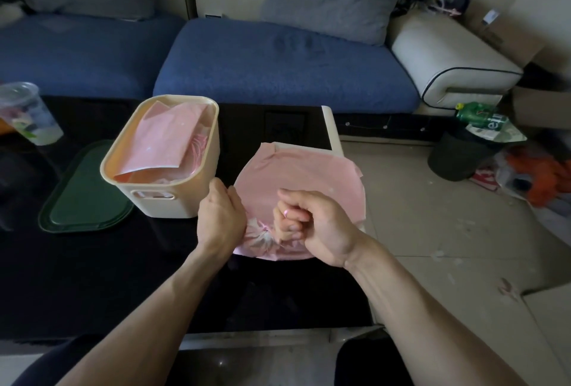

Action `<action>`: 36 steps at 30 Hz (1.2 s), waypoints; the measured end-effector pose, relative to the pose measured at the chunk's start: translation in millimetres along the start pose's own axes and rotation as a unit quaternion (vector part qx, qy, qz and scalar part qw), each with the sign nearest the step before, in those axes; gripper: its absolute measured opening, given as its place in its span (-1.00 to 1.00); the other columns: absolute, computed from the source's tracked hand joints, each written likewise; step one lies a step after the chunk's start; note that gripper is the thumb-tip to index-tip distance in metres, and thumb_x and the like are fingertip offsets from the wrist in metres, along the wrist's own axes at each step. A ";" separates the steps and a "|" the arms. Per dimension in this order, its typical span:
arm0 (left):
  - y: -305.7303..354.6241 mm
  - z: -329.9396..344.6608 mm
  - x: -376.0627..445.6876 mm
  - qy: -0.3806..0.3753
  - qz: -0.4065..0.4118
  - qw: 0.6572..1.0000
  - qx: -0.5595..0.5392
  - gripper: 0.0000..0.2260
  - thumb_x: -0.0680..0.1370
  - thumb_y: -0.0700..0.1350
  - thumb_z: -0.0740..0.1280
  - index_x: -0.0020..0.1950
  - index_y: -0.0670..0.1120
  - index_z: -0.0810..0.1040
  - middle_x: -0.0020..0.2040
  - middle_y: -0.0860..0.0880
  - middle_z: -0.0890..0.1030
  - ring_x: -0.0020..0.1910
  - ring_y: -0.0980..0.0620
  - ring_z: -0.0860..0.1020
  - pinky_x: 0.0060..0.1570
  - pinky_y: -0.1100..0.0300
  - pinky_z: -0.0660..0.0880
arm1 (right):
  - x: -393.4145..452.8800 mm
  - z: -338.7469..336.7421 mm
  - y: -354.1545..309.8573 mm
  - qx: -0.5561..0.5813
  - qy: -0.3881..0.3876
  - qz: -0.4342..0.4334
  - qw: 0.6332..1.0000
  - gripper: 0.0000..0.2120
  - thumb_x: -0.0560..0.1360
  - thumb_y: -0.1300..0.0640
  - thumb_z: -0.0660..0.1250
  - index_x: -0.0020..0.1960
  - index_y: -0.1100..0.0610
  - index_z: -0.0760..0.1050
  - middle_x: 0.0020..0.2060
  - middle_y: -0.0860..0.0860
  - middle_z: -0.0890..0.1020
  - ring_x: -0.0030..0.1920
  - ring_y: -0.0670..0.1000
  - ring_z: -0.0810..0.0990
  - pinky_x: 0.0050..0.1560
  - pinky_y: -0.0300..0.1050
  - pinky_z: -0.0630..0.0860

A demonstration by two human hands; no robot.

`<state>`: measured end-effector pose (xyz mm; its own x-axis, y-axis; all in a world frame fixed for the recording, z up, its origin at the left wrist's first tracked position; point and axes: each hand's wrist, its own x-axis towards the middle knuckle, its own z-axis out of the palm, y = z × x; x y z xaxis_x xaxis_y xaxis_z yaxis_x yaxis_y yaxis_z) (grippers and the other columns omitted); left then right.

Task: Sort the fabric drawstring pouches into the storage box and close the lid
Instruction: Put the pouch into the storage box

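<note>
Left hand (220,218) grips the gathered left edge of a pink drawstring pouch (302,175) lying at the counter's (92,277) right edge, while the right hand (312,225), fingers curled, pinches the pouch's pink cord near its puckered mouth. Just left of the pouch stands the open cream storage box (173,200), already holding another pink pouch (167,138). The green lid (83,200) lies flat on the counter against the box's left side.
</note>
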<state>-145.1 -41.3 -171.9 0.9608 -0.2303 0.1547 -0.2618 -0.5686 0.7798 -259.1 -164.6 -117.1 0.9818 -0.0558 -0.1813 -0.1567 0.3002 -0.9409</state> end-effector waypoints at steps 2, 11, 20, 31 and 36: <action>0.7 -0.7 -2.6 0.010 0.014 1.000 -0.006 -0.81 0.66 -0.17 0.15 -0.05 -0.30 0.35 -0.31 -0.13 0.46 -0.30 -0.23 0.47 -0.31 -0.03 0.39 | -2.0 -0.8 -4.9 -0.023 -0.007 0.021 0.999 -0.52 0.53 -0.03 0.23 -0.45 0.07 0.11 -0.45 0.06 0.16 -0.39 0.02 0.11 -0.34 -0.17 0.15; -1.0 0.0 -6.0 -0.041 0.049 0.998 0.010 -0.78 0.65 -0.13 0.18 -0.12 -0.24 0.38 -0.32 -0.15 0.57 -0.36 -0.18 0.54 -0.37 -0.10 0.51 | -12.8 -14.9 -20.6 -0.011 -0.101 0.149 0.984 -0.60 0.36 -0.19 0.52 -0.28 0.09 0.46 -0.31 0.01 0.39 -0.35 -0.04 0.28 -0.14 -0.14 0.41; -8.6 -24.9 13.4 -0.486 0.001 0.874 0.005 -0.23 0.32 0.59 0.16 -0.02 -0.07 0.68 -0.06 0.10 0.68 -0.05 0.14 0.61 0.07 0.17 0.44 | -7.8 -69.9 -15.9 0.198 -0.020 -0.011 0.980 -0.45 0.41 -0.01 0.49 0.24 0.29 0.44 0.08 0.22 0.56 0.06 0.20 0.61 0.12 0.25 0.54; 2.7 -31.0 10.0 -0.244 0.040 0.967 -0.064 -0.49 0.63 0.26 0.11 -0.06 -0.15 0.58 -0.16 -0.04 0.62 -0.14 0.00 0.56 -0.06 0.07 0.47 | -34.8 -105.6 -7.2 -0.382 0.140 0.206 0.890 -0.30 0.36 -0.56 0.21 0.17 -0.05 0.65 0.12 -0.12 0.66 0.22 -0.03 0.57 0.25 -0.08 0.35; -1.0 -30.4 18.3 -0.250 -0.154 0.934 -0.205 -0.51 0.63 0.30 0.07 0.08 -0.04 0.61 -0.06 -0.10 0.65 -0.01 -0.12 0.60 0.05 -0.05 0.52 | -32.1 -116.2 3.8 -0.348 0.158 0.165 0.909 -0.35 0.18 -0.25 0.60 0.12 0.07 0.52 0.07 0.00 0.67 0.04 0.01 0.68 0.15 0.09 0.62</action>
<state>-124.5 -20.9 -151.5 0.7946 -0.5036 -0.3390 0.1760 -0.3432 0.9226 -303.6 -272.3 -148.0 0.8066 -0.3767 -0.4555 -0.5745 -0.3188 -0.7538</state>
